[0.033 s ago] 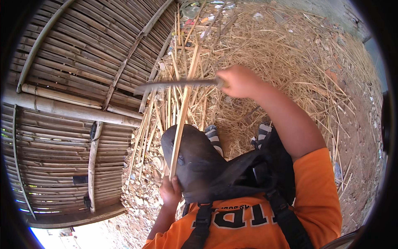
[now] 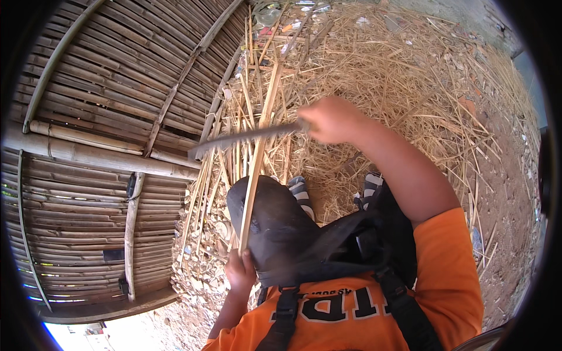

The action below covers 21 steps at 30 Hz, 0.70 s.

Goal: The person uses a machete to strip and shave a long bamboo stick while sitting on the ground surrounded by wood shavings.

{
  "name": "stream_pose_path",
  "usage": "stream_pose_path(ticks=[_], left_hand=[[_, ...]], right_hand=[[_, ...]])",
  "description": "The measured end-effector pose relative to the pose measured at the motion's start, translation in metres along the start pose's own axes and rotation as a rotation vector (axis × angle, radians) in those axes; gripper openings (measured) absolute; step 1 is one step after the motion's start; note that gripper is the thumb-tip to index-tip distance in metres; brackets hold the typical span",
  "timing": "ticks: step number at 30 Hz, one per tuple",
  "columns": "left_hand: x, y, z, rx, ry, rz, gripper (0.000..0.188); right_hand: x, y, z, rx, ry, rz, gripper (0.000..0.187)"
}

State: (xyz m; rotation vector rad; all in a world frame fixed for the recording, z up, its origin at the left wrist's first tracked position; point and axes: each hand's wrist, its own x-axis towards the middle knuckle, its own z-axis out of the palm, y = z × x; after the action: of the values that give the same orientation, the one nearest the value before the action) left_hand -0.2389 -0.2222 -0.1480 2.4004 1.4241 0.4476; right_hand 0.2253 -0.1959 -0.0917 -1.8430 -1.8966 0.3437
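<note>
My left hand [image 2: 240,270] is closed around the near end of a long pale bamboo strip [image 2: 252,190], beside my left thigh. The strip lies across my dark-trousered left knee [image 2: 275,205] and slants away to the far ground. My right hand [image 2: 332,120] grips the handle of a machete [image 2: 225,142], whose long dark blade is smeared by motion. That blade points left and passes across the strip beyond my knee, its tip lower than the handle. Whether its edge touches the strip I cannot tell.
A slatted bamboo wall [image 2: 105,88] with crosspieces stands close on the left. More split bamboo strips [image 2: 205,193] lie along its foot. Shavings [image 2: 374,76] cover the ground ahead and to the right, around my striped footwear [image 2: 301,193]. Bits of litter [image 2: 287,26] lie at the far end.
My right hand has come slightly nearer and left, and the machete's blade has swung down toward my knee, its tip now tilted lower. My left hand and the bamboo strip stay in place.
</note>
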Motion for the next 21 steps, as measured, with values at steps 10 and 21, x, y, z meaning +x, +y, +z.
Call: stream_pose_path(ticks=[10,21], left_hand=[[-0.006,-0.012,0.010,0.004,0.029,-0.006,0.030],[-0.006,0.001,0.001,0.007,0.019,0.022,0.032]], right_hand=[[0.003,0.026,-0.002,0.070,0.079,0.223,0.011],[-0.004,-0.030,0.010,-0.280,-0.016,-0.276,0.010]])
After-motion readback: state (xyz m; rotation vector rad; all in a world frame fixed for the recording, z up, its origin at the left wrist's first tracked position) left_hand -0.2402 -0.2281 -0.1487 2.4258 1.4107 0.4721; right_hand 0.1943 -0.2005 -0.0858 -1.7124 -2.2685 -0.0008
